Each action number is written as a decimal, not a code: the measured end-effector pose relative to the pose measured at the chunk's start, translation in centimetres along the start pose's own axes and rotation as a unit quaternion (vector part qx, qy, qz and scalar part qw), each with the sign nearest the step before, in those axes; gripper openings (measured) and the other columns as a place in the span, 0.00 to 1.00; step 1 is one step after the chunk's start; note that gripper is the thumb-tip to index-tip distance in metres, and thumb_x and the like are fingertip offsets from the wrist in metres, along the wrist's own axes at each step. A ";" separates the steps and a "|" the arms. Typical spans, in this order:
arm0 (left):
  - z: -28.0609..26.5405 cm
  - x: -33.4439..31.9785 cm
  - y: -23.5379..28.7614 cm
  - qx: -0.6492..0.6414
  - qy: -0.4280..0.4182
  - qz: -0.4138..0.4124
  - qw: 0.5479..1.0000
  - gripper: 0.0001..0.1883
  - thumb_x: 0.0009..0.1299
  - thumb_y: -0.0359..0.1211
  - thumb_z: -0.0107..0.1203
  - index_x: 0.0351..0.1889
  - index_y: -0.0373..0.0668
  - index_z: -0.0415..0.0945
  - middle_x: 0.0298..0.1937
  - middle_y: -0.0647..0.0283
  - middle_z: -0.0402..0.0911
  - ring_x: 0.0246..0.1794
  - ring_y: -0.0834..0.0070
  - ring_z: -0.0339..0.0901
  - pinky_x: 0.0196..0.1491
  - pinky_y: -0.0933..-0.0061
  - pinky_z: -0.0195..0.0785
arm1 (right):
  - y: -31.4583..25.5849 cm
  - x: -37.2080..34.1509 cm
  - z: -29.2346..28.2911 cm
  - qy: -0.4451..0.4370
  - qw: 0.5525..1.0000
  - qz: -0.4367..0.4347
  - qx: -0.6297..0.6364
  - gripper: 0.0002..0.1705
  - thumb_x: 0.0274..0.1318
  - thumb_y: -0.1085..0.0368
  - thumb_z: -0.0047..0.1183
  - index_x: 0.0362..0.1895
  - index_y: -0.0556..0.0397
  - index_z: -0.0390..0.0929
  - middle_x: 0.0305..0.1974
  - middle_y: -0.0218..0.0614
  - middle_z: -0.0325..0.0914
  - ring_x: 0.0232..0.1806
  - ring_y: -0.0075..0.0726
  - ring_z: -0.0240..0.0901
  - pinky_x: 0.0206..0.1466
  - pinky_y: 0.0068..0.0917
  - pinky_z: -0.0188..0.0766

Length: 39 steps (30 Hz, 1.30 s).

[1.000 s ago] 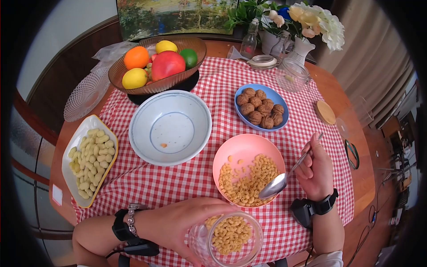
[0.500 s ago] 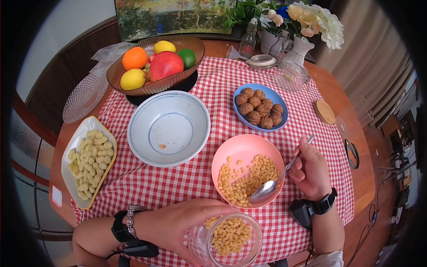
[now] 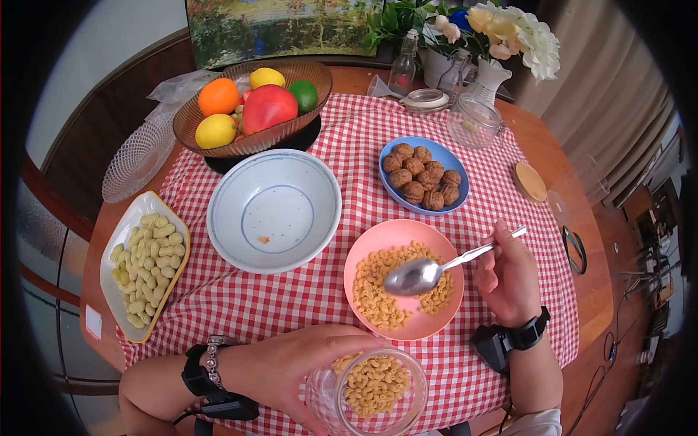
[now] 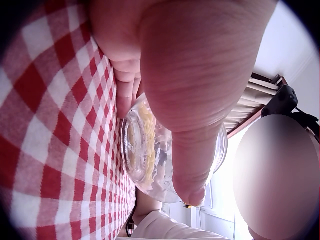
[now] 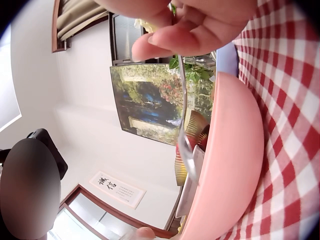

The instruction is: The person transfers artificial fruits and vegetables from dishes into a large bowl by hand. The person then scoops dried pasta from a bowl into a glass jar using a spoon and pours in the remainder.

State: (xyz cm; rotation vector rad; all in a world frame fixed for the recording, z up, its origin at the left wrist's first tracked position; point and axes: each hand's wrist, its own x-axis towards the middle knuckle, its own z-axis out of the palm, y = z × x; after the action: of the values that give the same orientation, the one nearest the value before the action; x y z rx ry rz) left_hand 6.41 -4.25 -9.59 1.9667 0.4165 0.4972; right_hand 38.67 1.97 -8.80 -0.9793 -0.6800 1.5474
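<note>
My right hand (image 3: pixel 510 280) pinches the handle of a metal spoon (image 3: pixel 416 277) between thumb and fingers. The spoon's bowl overlaps the middle of a pink bowl (image 3: pixel 389 229) with elbow macaroni (image 3: pixel 379 305) spread over its bottom. In the right wrist view, the spoon's tip (image 5: pixel 188 160) shows just past the pink rim. Nearer my body, my left hand (image 3: pixel 291 367) is wrapped round the side of a clear glass jar (image 4: pixel 167 187). Macaroni (image 3: pixel 374 385) lies in this jar, and my thumb reaches across it in the left wrist view.
Behind the pink bowl sits a blue plate (image 3: pixel 458 156) of walnuts. A large white-blue bowl (image 3: pixel 280 251) stands to its left, with a dish (image 3: pixel 116 291) of peanuts beyond. Farther back are a fruit bowl (image 3: pixel 196 138), an open glass jar (image 3: pixel 472 123) and a wooden lid (image 3: pixel 531 182).
The spoon has swung left and away from me, from the near right side to the pink bowl's middle. Macaroni has shifted toward the far side. My left hand and the jar stay in place.
</note>
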 end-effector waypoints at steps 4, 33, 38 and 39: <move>0.0 0.0 -0.1 -0.002 -0.001 -0.005 1.000 0.63 0.44 0.50 0.81 0.73 0.37 0.52 0.70 0.51 0.65 0.69 0.58 0.65 0.69 0.56 0.61 | -0.1 -0.5 0.4 -0.070 0.996 0.044 -0.017 0.19 0.75 0.55 0.40 0.36 0.56 0.74 0.19 0.35 0.77 0.11 0.28 0.65 0.16 0.20 0.65; 0.1 -0.3 0.0 0.011 -0.003 -0.024 1.000 0.63 0.42 0.48 0.81 0.73 0.36 0.53 0.69 0.50 0.66 0.69 0.59 0.66 0.68 0.58 0.62 | 0.2 -0.1 0.2 -0.055 0.992 0.093 -0.067 0.26 0.75 0.51 0.39 0.30 0.57 0.77 0.18 0.35 0.76 0.13 0.28 0.62 0.19 0.23 0.60; 0.1 -0.2 0.0 0.011 -0.004 -0.030 0.999 0.63 0.42 0.49 0.81 0.72 0.35 0.54 0.69 0.50 0.67 0.68 0.59 0.67 0.68 0.57 0.62 | 0.4 0.1 0.5 -0.003 0.995 0.070 -0.066 0.24 0.75 0.52 0.38 0.31 0.56 0.76 0.18 0.34 0.75 0.14 0.28 0.63 0.21 0.24 0.62; 0.0 -0.1 0.0 0.006 -0.007 -0.032 0.999 0.63 0.42 0.49 0.81 0.72 0.35 0.54 0.68 0.50 0.67 0.68 0.59 0.67 0.68 0.57 0.62 | 0.5 0.1 0.4 0.004 0.997 0.058 -0.051 0.24 0.75 0.52 0.38 0.32 0.56 0.75 0.19 0.34 0.75 0.14 0.28 0.64 0.21 0.24 0.63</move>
State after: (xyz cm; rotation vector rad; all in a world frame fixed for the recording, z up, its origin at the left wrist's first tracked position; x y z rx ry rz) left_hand 6.32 -4.34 -9.65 1.9606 0.4738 0.4412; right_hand 38.06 2.00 -9.02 -1.1167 -0.7127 1.6229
